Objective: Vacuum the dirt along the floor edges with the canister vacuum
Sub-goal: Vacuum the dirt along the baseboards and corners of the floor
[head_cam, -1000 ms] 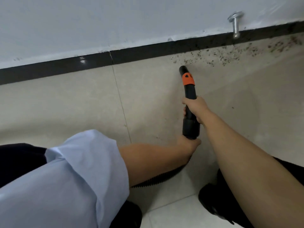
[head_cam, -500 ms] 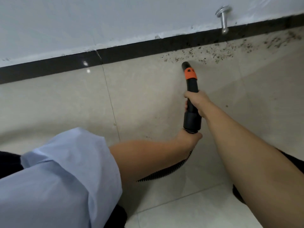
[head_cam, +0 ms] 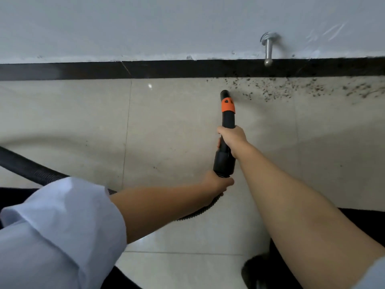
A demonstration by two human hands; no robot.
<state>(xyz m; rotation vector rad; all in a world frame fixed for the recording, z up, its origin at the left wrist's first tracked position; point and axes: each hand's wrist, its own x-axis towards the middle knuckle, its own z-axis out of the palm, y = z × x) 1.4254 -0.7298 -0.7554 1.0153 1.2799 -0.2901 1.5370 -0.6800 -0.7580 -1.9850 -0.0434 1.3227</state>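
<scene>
beside one dirt trail (head_cam: 291,89), two hands, left grip (head_cam: 216,182) and right grip (head_cam: 232,137), clasp one nozzle (head_cam: 227,113).

A pale grey wall (head_cam: 166,24) is running across the top of the view, and a metal door stopper (head_cam: 268,49) is sticking out of it toward the right, its rounded tip hanging over the baseboard. The black baseboard (head_cam: 83,70) is stretching the full width, with a ragged line of white filler showing along its upper edge. Below it, large glossy beige floor tiles (head_cam: 177,132) are catching a small bright glint of light near the wall, and thin grout lines are dividing them. A rolled light blue sleeve (head_cam: 62,226) is filling the lower left corner, and a dark shoe (head_cam: 258,272) is showing at the bottom right.
</scene>
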